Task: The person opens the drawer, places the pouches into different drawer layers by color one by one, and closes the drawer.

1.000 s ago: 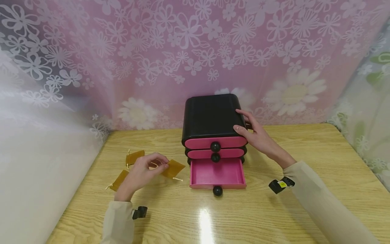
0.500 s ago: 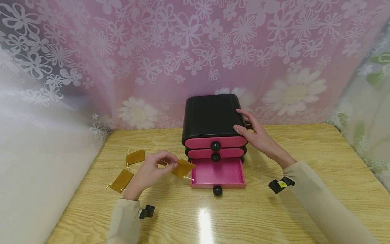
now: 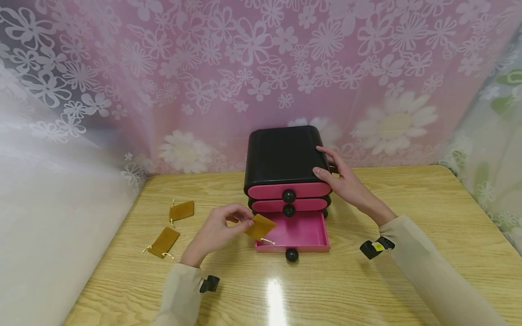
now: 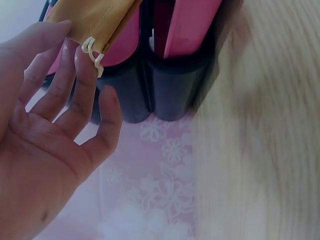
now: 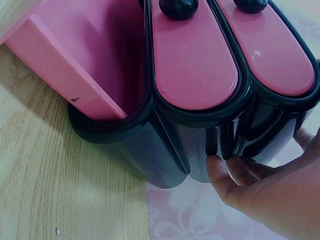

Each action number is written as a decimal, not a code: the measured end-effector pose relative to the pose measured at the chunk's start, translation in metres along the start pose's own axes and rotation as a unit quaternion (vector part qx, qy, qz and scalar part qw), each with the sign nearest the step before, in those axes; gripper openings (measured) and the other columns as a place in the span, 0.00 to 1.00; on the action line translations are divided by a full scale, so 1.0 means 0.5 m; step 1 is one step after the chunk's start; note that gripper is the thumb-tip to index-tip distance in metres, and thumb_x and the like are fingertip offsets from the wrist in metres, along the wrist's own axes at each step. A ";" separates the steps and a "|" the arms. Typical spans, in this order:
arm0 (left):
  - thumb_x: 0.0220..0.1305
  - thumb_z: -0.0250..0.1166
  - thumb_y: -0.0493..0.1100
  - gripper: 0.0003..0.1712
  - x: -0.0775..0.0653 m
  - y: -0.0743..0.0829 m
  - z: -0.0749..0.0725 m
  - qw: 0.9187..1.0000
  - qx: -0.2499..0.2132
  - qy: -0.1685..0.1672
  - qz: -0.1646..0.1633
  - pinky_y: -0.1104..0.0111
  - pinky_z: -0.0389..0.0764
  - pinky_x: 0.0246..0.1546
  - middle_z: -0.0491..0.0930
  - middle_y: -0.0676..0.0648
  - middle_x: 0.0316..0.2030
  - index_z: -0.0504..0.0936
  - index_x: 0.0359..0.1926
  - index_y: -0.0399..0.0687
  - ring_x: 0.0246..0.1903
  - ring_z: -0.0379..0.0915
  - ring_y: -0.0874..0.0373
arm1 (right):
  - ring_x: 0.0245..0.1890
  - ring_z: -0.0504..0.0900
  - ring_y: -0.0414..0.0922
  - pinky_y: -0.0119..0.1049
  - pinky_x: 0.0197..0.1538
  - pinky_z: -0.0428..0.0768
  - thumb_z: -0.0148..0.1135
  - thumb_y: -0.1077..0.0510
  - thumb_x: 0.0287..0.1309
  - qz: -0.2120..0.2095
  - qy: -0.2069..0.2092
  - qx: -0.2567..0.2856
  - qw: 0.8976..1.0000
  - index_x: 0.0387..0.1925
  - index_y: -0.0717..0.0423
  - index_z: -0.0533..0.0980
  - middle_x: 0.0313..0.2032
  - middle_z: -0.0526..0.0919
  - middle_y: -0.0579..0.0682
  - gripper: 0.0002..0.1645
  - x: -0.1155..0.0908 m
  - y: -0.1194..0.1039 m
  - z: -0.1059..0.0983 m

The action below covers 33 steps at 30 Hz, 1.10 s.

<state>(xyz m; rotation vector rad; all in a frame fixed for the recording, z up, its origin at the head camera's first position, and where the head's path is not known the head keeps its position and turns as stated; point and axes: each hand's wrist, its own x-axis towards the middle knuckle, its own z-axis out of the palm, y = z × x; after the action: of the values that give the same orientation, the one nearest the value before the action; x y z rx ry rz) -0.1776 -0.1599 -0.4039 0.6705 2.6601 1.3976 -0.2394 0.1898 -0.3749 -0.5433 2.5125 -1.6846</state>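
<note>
L hand (image 3: 216,230) fingers pinch mustard pouch (image 3: 262,227) by open btm drawer's (image 3: 311,233) L edge; R hand (image 3: 344,183) fingers, spread, rest on blk cabinet (image 3: 285,154).

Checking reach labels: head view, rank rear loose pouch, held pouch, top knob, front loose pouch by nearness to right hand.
1. Top knob: left of right hand.
2. Held pouch: in left hand, at open drawer's left side.
3. Rear loose pouch: on table, left.
4. Front loose pouch: farthest left.
</note>
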 end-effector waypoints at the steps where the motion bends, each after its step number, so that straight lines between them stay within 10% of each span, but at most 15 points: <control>1: 0.66 0.70 0.41 0.06 0.001 0.000 0.004 1.000 -0.002 -0.001 0.001 0.66 0.83 0.47 0.87 0.56 0.41 0.86 0.42 0.56 0.40 0.81 0.61 | 0.70 0.67 0.61 0.59 0.61 0.76 0.52 0.49 0.77 0.000 0.001 -0.001 1.000 0.81 0.37 0.49 0.73 0.62 0.62 0.39 0.000 0.000 0.000; 33: 0.67 0.69 0.42 0.05 0.026 0.004 0.102 0.998 -0.005 -0.068 0.013 0.72 0.80 0.38 0.84 0.58 0.37 0.85 0.42 0.57 0.37 0.79 0.63 | 0.70 0.66 0.61 0.61 0.63 0.73 0.51 0.49 0.77 -0.005 0.000 0.006 1.000 0.81 0.37 0.49 0.73 0.62 0.63 0.39 -0.001 0.000 0.001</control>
<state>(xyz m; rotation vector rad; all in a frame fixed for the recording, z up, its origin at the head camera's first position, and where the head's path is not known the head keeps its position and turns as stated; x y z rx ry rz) -0.1761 -0.1145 -0.4302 0.7727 2.5457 1.3200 -0.2389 0.1895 -0.3752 -0.5559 2.5022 -1.7033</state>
